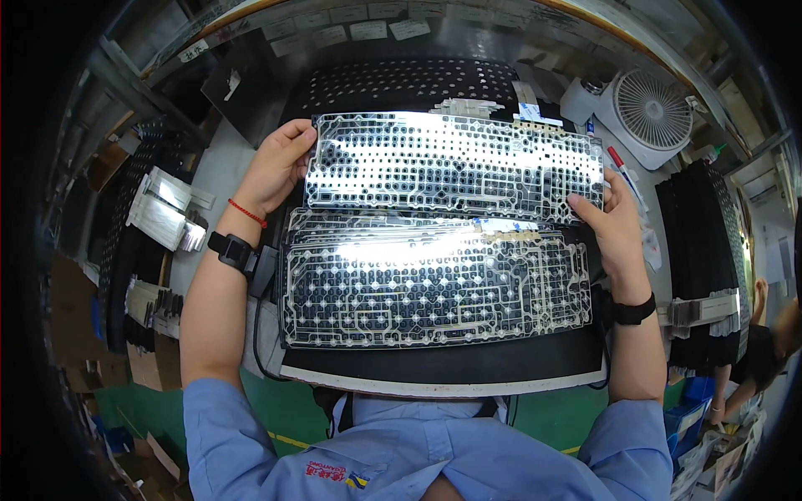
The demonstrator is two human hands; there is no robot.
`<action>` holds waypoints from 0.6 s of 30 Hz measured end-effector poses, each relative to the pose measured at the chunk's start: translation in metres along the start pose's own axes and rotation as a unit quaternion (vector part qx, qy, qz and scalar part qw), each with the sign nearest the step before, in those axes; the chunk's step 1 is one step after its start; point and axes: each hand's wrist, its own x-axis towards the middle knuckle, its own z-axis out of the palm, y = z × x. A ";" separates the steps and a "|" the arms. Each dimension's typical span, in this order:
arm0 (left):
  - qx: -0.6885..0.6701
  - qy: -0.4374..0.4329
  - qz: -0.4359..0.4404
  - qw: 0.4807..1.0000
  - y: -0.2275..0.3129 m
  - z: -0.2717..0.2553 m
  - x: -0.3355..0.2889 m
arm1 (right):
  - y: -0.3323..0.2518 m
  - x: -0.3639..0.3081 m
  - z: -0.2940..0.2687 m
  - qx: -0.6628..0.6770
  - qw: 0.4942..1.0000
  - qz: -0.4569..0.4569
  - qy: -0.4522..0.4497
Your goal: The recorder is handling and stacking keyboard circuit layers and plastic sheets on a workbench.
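Observation:
Between my two hands a clear keyboard membrane sheet [451, 163] with printed silvery traces and dots is held up, light glaring off its middle. My left hand [284, 163] pinches its left edge near the upper corner, thumb on top. At the right end, my right hand [608, 217] grips the lower corner, thumb over the face and fingers behind. Below, partly overlapped by the held sheet, a stack of similar membrane sheets [434, 292] lies on a black mat [443, 366].
A white fan [656, 113] stands at the back right, with a red marker [616, 159] near it. Black perforated stacks [706, 242] line the right side, others the left. Bundles of membrane tails [171, 200] lie at left. Another person [756, 359] is at far right.

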 end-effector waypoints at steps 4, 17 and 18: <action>0.011 0.000 0.000 1.000 0.000 0.000 -0.001 | 0.006 0.004 -0.006 0.006 1.000 0.014 0.017; 0.018 0.026 0.020 0.999 0.000 -0.007 0.003 | 0.014 0.012 -0.027 -0.043 0.995 -0.029 0.081; 0.020 0.027 0.020 0.999 0.000 -0.004 0.003 | 0.009 0.011 -0.024 -0.044 0.993 -0.035 0.106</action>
